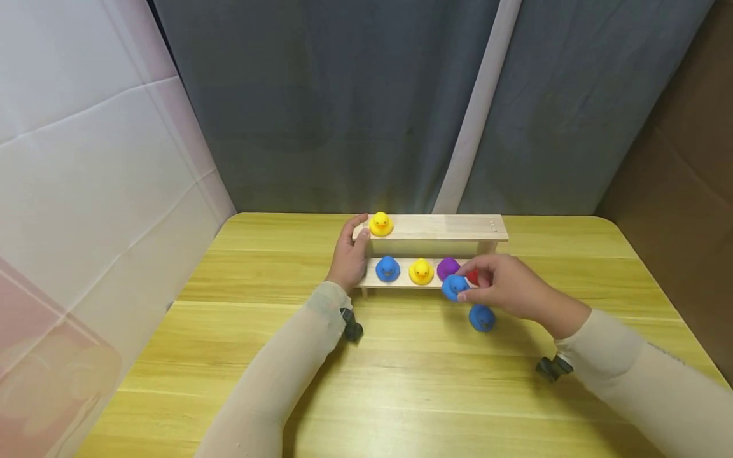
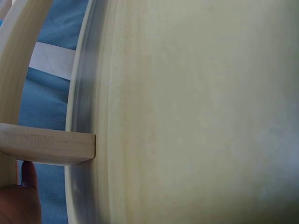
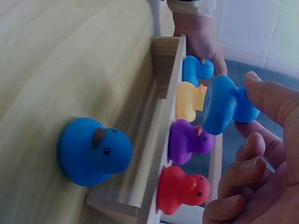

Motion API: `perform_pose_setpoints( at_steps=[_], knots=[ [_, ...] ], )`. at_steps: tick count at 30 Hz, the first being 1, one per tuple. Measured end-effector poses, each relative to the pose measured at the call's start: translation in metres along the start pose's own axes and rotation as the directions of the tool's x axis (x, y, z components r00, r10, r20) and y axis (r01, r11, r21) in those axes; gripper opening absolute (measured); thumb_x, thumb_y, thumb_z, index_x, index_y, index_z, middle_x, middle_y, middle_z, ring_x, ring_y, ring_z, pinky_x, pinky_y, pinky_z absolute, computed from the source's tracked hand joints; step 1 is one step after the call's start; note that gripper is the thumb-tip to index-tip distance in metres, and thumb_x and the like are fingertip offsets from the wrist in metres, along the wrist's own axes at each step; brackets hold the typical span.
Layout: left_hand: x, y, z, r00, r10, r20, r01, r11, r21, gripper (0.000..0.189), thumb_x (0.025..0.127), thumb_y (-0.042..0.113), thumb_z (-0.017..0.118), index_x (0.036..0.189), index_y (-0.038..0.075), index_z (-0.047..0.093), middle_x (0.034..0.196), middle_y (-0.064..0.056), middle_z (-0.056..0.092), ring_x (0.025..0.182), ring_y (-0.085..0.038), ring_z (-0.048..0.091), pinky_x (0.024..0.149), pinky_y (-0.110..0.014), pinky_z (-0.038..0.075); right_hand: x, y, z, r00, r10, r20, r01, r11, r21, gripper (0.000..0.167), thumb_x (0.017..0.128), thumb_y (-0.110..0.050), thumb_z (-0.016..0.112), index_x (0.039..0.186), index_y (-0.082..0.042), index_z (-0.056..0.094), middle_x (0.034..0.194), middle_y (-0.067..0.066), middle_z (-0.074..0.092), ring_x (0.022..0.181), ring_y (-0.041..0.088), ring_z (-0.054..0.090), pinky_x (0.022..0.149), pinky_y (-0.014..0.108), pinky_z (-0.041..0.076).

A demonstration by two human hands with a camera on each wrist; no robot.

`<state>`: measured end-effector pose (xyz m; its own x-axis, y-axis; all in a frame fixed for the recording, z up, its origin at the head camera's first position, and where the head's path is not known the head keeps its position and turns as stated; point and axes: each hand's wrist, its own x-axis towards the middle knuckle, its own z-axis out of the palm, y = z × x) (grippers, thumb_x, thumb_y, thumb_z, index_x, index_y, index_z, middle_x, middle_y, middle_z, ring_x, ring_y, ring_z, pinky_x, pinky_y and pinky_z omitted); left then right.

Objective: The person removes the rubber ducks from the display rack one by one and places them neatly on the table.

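In the head view, the red duck point(image 1: 473, 277) is mostly hidden by the right hand point(image 1: 509, 287), the purple duck point(image 1: 448, 266) partly by the held blue duck point(image 1: 454, 287). The left hand point(image 2: 21, 204) is cut off in the left wrist view. Sleeve lettering point(image 1: 666, 353) cannot be read.

A wooden table point(image 1: 401, 394) carries a two-tier shelf point(image 1: 458, 236) toward twelve o'clock and a loose blue duck point(image 1: 482, 318) at the shelf's five o'clock. The upper board point(image 1: 446, 224) bears a yellow duck point(image 1: 380, 224) near nine o'clock; the lower board point(image 1: 404, 280), from nine toward three, another blue duck point(image 1: 387, 270), another yellow duck point(image 1: 421, 272), a purple duck point(image 1: 448, 268), a red duck point(image 3: 173, 189).
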<state>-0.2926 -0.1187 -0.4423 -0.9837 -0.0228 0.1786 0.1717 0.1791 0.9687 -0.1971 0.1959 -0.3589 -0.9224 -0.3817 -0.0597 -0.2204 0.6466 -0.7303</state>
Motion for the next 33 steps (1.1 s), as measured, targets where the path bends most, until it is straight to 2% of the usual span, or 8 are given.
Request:
perform_pose_setpoints(
  at_steps=[9, 16, 24, 33],
  knots=[
    [0.000, 0.001, -0.001, 1.000, -0.004, 0.007, 0.004, 1.000, 0.011, 0.040, 0.114, 0.029, 0.044, 0.153, 0.023, 0.049, 0.165, -0.003, 0.040, 0.148, -0.024, 0.040, 0.126, -0.050, 0.028, -0.001, 0.004, 0.010, 1.000, 0.021, 0.014, -0.021, 1.000, -0.017, 0.038, 0.084, -0.026, 0.091, 0.115, -0.010, 0.077, 0.074, 0.003, 0.051, 0.071, 0.021, 0.049, 0.055, 0.029, 0.040],
    [0.001, 0.001, 0.000, 1.000, -0.001, 0.004, 0.001, 1.000, 0.009, 0.040, 0.113, 0.029, 0.044, 0.152, 0.022, 0.049, 0.165, -0.004, 0.040, 0.150, -0.024, 0.038, 0.127, -0.051, 0.028, -0.003, 0.011, 0.023, 0.999, 0.031, 0.037, -0.030, 0.999, -0.024, 0.039, 0.084, -0.026, 0.091, 0.117, -0.010, 0.077, 0.071, 0.002, 0.051, 0.065, 0.019, 0.049, 0.050, 0.027, 0.038],
    [0.000, 0.001, 0.000, 1.000, 0.004, 0.003, -0.004, 1.000, 0.007, 0.039, 0.113, 0.028, 0.044, 0.152, 0.022, 0.049, 0.165, -0.004, 0.041, 0.149, -0.025, 0.040, 0.126, -0.050, 0.029, -0.004, 0.020, 0.033, 1.000, 0.017, 0.018, -0.016, 0.999, -0.046, 0.038, 0.083, -0.027, 0.092, 0.115, -0.011, 0.078, 0.070, 0.001, 0.052, 0.064, 0.018, 0.048, 0.051, 0.026, 0.037],
    [0.000, 0.001, 0.000, 1.000, 0.005, 0.004, -0.005, 1.000, 0.004, 0.040, 0.114, 0.028, 0.044, 0.153, 0.021, 0.049, 0.165, -0.005, 0.040, 0.149, -0.026, 0.040, 0.126, -0.051, 0.028, -0.005, 0.030, 0.044, 1.000, 0.021, -0.011, -0.023, 0.988, -0.152, 0.037, 0.081, -0.030, 0.093, 0.113, -0.018, 0.080, 0.071, 0.000, 0.054, 0.070, 0.018, 0.050, 0.060, 0.029, 0.041]
  ],
)
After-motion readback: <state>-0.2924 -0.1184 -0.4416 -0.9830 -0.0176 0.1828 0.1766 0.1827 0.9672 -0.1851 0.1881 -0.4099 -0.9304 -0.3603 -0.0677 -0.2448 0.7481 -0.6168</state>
